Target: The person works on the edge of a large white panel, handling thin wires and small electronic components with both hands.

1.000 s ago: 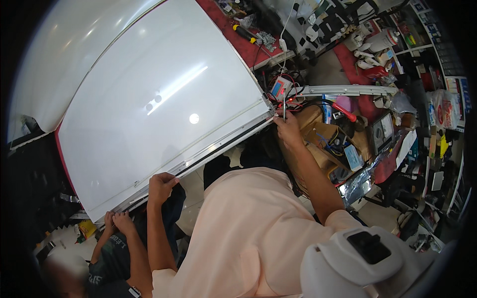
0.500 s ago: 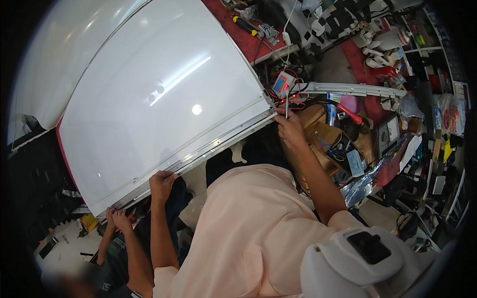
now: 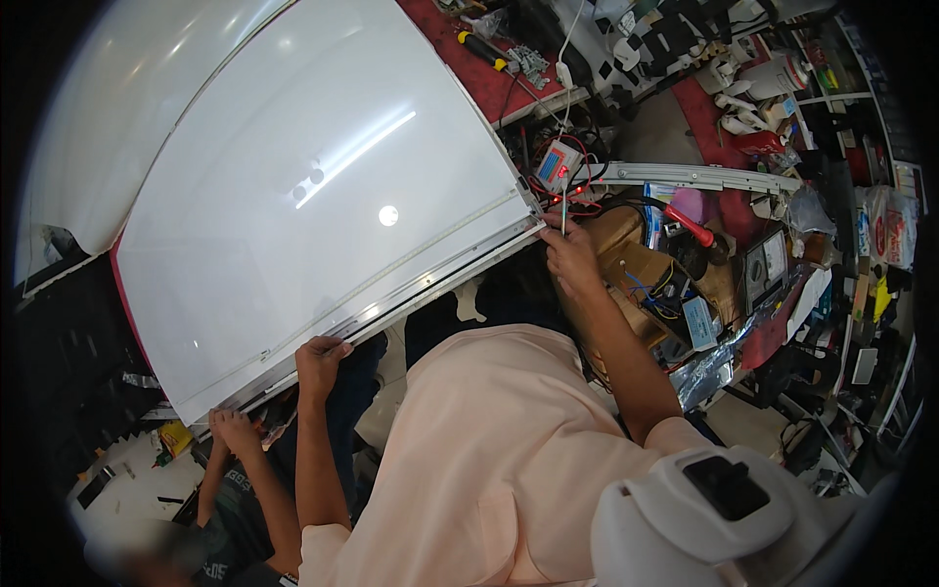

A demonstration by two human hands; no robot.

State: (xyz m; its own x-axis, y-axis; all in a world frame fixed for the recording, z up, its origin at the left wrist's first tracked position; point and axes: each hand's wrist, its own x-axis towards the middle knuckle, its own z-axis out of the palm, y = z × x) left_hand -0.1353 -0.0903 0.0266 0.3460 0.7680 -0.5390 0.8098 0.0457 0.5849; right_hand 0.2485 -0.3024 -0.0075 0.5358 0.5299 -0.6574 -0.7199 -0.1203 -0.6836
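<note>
A large glossy white panel [image 3: 254,215] has a metal channel strip [image 3: 411,293] along its near edge. My left hand [image 3: 323,364] is closed on that strip at lower left, thumb and fingers pinching the edge. My right hand [image 3: 572,256] is closed at the strip's right end, near the panel's corner. A slim silver rod [image 3: 564,210] stands up at its fingers; I cannot tell whether they hold it. Just beyond that hand lie a small boxy device [image 3: 556,168] with red lights and tangled wires.
A co-worker's hands [image 3: 232,430] grip the panel's lower left corner. Cardboard boxes with electronics [image 3: 641,274], a metal rail [image 3: 714,176] and cluttered shelves [image 3: 822,127] crowd the right. A yellow-black tool [image 3: 479,51] lies on a red bench [image 3: 469,88] behind.
Since a second ago the panel and bench appear slightly higher and the right side slightly further right in the picture. In the last half second almost nothing has moved; both hands keep their hold.
</note>
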